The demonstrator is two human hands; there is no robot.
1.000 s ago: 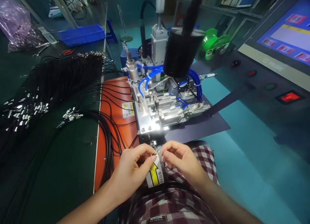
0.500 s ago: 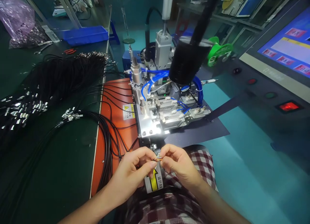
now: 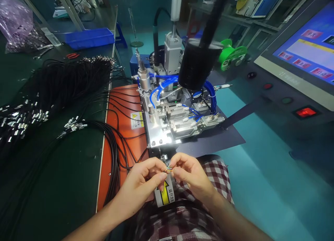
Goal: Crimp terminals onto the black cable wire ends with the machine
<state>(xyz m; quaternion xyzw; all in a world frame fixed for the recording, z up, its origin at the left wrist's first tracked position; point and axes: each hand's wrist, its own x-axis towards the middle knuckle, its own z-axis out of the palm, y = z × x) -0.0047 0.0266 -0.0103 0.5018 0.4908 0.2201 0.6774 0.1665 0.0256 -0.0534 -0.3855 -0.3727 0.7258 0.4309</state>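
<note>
Thin coloured wires (image 3: 169,169) show between my fingertips, at the near end of the machine. My left hand (image 3: 147,180) is closed in a pinch on them from the left. From the right, my right hand (image 3: 190,173) pinches the wires between thumb and fingers. Where they join a cable is hidden by the left fingers. Just beyond the fingertips is a small metal fitting (image 3: 165,157) on the machine's front. Below the hands lies a label with a yellow arrow (image 3: 164,194).
The metal machine (image 3: 161,129) with blue air tubes stands ahead, a black lamp (image 3: 199,65) hanging over it. Black cables (image 3: 113,154) curve across the orange plate (image 3: 125,102). A large cable bundle (image 3: 73,77) and a blue tray (image 3: 88,38) are left; a control screen (image 3: 308,53) is right.
The wires between my fingertips look more spread, with several strands showing now. Both hands keep their pinch and barely move. The whole view has shifted slightly.
</note>
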